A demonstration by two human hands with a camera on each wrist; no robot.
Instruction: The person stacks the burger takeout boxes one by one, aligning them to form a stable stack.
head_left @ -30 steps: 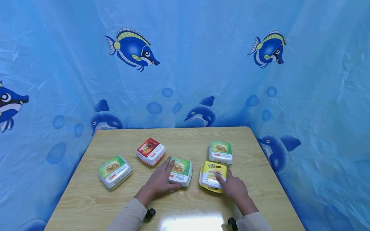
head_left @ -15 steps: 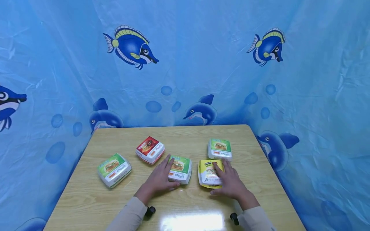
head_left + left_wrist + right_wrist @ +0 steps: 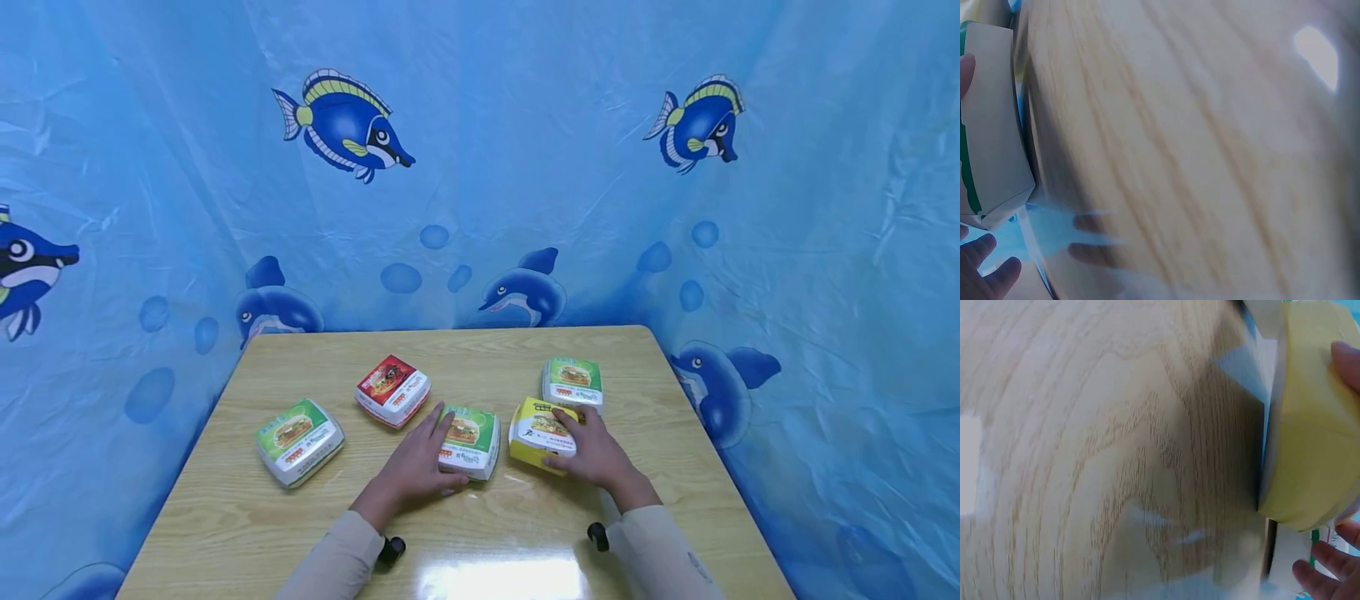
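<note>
My left hand [image 3: 412,469] holds the left side of a green and white burger box [image 3: 474,442] near the table's middle. The left wrist view shows the thumb against the white side wall of this box, with fingertips [image 3: 1001,276] around its other end. To the right, my right hand [image 3: 598,457] grips a yellow burger box [image 3: 537,429], thumb on the near side and fingers over the right part. In the right wrist view, the yellow wall leans slightly. Another green burger box [image 3: 573,379] lies right behind the yellow one, its front partly hidden.
A red and white burger box [image 3: 393,390] rests behind and left of my left hand. Farther left is one more green burger box [image 3: 300,442]. All lie on a wooden table [image 3: 465,350], with a blue fish-print curtain [image 3: 480,167] behind its back edge.
My right hand has shifted its hold on the yellow burger box, which has moved slightly back and left and shows more of its yellow front wall. The left hand stays in place.
</note>
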